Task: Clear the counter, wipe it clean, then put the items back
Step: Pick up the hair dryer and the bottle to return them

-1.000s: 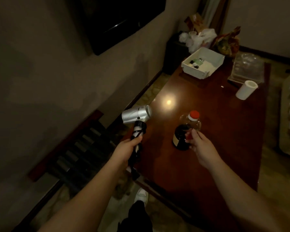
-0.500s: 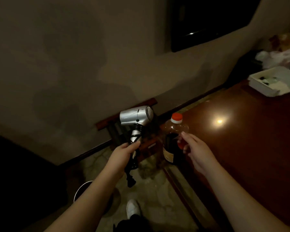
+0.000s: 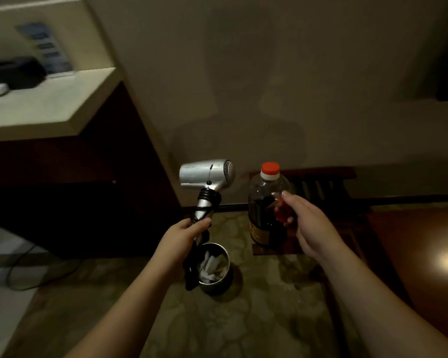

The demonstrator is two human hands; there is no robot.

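Where hands [image 3: 184, 236] grip, bin [image 3: 215, 267] below.

Waste bin [image 3: 219, 276] beneath left grip [image 3: 183, 237]

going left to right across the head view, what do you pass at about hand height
dark cabinet under the pale counter → left hand gripping the hair dryer by its handle → bottle with a red cap → right hand holding the bottle → wooden table at the right edge
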